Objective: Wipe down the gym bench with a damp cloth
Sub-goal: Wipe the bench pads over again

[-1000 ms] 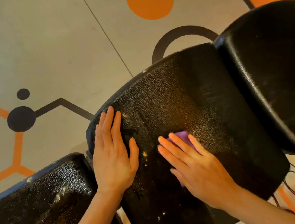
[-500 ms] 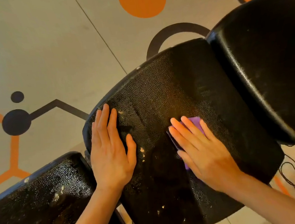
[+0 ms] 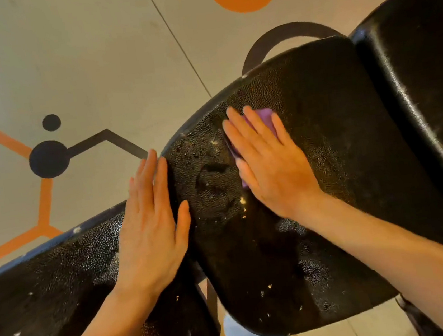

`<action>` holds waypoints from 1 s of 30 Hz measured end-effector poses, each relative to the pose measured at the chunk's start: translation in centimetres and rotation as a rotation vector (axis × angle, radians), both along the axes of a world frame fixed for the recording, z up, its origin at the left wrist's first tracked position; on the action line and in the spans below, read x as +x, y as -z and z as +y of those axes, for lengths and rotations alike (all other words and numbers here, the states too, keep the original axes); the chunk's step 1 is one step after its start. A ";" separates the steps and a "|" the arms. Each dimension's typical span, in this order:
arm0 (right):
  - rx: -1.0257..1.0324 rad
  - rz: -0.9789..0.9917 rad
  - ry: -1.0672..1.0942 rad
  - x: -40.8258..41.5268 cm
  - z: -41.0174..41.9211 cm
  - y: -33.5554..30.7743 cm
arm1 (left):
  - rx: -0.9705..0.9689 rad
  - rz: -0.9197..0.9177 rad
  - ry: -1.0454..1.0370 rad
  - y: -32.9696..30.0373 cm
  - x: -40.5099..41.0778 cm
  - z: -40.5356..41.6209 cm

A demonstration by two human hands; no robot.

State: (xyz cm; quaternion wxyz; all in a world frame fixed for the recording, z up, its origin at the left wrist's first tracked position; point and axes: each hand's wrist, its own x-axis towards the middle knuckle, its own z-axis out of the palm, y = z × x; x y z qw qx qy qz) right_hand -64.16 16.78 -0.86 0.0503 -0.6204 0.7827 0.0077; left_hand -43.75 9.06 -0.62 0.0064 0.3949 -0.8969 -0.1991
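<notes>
The right hand [image 3: 268, 162] lies flat with its fingers straight and slightly spread, pressing a purple cloth [image 3: 265, 115] onto the middle pad [image 3: 321, 134] of the black gym bench; only a strip of the cloth shows past the fingertips and along the hand's left edge. Compared with half a second ago, this hand and the cloth have travelled up and to the left across the pad, from its centre toward the far left edge, next to a scuffed, flaking patch [image 3: 213, 179] in the upholstery. The left hand [image 3: 150, 231], fingers straight and close together with the thumb apart, now rests over the gap between the middle pad and the lower-left pad [image 3: 49, 292], its fingertips reaching past the pad edge, where earlier it lay wholly on the middle pad's left corner. A third pad [image 3: 425, 75] stands at the right. The floor [image 3: 92, 58] beneath carries orange and black shapes.
</notes>
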 end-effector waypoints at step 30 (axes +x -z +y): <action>0.006 0.004 -0.337 5.1 -3.5 0.8 | -0.053 0.048 0.008 0.2 0.9 -0.1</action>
